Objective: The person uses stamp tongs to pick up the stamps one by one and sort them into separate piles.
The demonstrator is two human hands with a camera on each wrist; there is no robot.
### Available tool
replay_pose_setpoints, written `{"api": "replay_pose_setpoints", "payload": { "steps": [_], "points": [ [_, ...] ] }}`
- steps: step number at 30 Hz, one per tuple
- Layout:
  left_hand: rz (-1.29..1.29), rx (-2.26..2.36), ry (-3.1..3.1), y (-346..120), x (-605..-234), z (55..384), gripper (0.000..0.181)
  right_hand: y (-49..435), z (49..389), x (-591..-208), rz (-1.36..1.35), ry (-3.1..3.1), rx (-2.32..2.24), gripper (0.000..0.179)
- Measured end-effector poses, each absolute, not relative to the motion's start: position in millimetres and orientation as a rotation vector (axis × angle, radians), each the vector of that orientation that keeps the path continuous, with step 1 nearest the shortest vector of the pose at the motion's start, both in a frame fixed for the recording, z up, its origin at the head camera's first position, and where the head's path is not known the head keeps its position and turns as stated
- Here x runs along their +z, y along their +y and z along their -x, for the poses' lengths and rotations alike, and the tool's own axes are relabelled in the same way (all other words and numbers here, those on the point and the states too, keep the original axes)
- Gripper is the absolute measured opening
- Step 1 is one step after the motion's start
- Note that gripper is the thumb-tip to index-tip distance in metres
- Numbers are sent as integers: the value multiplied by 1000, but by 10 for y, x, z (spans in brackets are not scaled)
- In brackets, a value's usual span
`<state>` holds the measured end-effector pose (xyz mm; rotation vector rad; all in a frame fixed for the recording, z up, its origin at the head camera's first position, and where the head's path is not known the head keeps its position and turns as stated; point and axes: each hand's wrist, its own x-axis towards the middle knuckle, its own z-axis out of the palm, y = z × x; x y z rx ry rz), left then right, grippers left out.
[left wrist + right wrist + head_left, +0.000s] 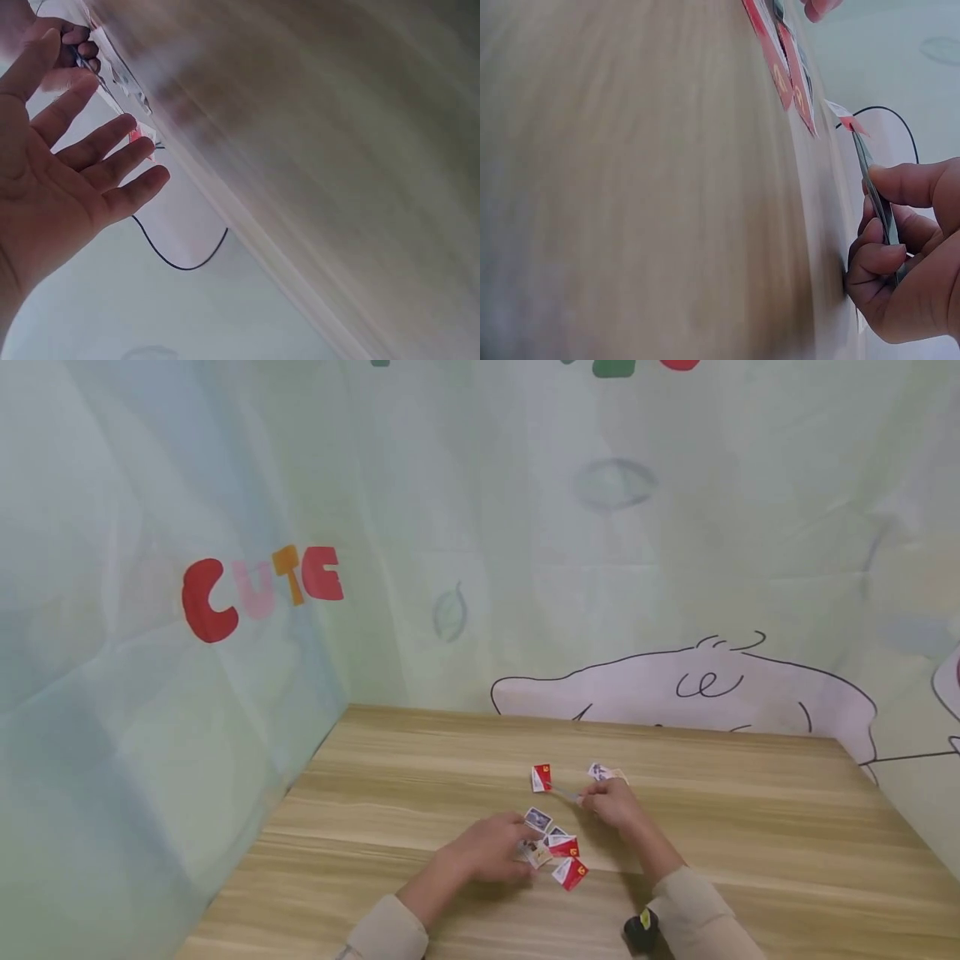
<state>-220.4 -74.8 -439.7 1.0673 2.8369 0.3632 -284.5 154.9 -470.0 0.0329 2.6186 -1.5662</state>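
Observation:
In the head view my right hand (611, 802) pinches grey metal tweezers (877, 199) between thumb and fingers. Their tips meet the edge of a red-and-white stamp (542, 778), which looks raised off the table in the right wrist view. My left hand (491, 849) hovers low over the table with its fingers extended and spread. Beside its fingertips lie a dark picture stamp (537, 819), a beige stamp (538, 855) and two more red-and-white stamps, one upper (564, 846) and one lower (572, 873). The left fingers partly cover this group; whether they touch it I cannot tell.
Beyond my right hand lie a pale purple-patterned stamp (599, 771) and an orange-toned one, partly hidden. The wooden table (390, 760) meets printed fabric walls at the back and left. A black object (641, 932) sits by the right sleeve.

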Motion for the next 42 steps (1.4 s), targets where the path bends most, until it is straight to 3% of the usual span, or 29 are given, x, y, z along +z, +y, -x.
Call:
{"api": "replay_pose_setpoints", "payload": {
  "steps": [19, 42],
  "points": [
    [-905, 385, 2849, -715, -4493, 2444, 52, 1330, 3013, -4716, 3, 2660, -1573, 14],
    [-868, 402, 2811, -681, -4516, 2442, 57, 1251, 3017, -4693, -76, 2647, -1481, 14]
  ]
}}
